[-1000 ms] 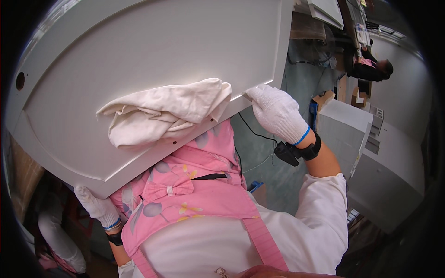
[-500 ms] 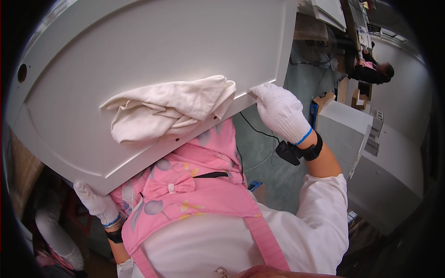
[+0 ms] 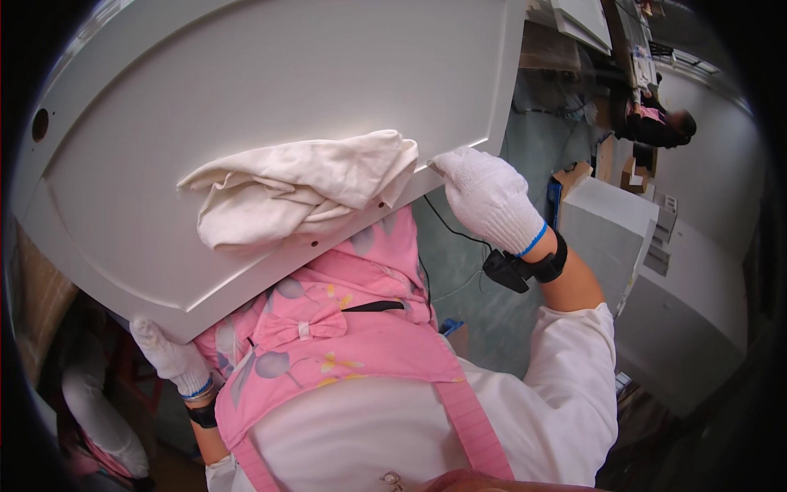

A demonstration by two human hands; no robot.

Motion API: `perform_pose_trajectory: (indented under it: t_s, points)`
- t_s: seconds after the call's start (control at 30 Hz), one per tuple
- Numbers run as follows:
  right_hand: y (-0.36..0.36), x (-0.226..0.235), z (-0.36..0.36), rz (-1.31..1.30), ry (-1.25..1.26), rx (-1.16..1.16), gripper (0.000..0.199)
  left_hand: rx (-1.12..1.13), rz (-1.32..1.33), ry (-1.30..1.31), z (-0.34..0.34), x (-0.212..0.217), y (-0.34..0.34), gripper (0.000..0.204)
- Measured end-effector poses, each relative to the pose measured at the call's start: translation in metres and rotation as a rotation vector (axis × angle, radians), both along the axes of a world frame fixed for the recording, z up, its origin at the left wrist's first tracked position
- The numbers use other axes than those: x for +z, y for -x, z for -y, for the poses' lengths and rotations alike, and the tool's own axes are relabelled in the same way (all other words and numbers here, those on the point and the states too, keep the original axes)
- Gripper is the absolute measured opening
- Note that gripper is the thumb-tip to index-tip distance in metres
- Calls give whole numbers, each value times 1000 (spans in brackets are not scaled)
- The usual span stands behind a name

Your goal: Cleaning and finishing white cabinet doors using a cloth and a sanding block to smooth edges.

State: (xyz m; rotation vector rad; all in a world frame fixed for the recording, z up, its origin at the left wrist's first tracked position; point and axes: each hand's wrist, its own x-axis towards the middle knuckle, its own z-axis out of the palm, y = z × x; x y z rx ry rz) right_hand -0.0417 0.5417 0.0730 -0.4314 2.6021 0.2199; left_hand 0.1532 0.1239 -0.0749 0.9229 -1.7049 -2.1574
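A large white panel with a recessed middle and a raised frame, like a cabinet door (image 3: 328, 90), lies in front of me. A crumpled off-white cloth (image 3: 303, 189) rests on it close to the near edge. My right hand (image 3: 488, 197), in a white knit glove, is closed at the near edge, right of the cloth. Its fingertips pinch a small thin greyish thing against the frame; its kind is unclear. My left hand (image 3: 168, 357), gloved too, grips the panel's near left corner, some of its fingers hidden.
A dark cable (image 3: 455, 230) hangs beyond the near edge. White boxy pieces (image 3: 607, 217) stand to the right, with an open cardboard box (image 3: 635, 176) farther off. Another person (image 3: 660, 123) is at the far right. A grey-sleeved arm (image 3: 98, 402) shows at lower left.
My right hand has slid a little to the left along the panel's near edge, toward the cloth. My left hand stays at the corner.
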Motion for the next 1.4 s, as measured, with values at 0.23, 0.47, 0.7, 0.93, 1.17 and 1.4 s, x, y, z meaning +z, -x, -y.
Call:
perform_pose_trajectory:
  t_s: [0.23, 0.47, 0.7, 0.93, 1.17, 1.4]
  points:
    - [5, 0, -12, -62, -40, 37, 16, 26, 44, 47, 4, -8, -5, 49]
    - [4, 8, 16, 123, -47, -13, 24, 49, 66, 49, 6, -11, -8, 49]
    - [6, 7, 5, 87, -100, -48, 24, 18, 26, 10, 7, -11, -7, 50]
    - [5, 4, 9, 101, -80, -19, 23, 38, 67, 53, -10, 9, 9, 48]
    - [-1, 7, 31, 172, -12, -35, 18, -6, 28, 69, 5, -11, -7, 48]
    - [51, 40, -13, -232, 68, -23, 29, 3, 88, 143, -1, 0, 2, 49]
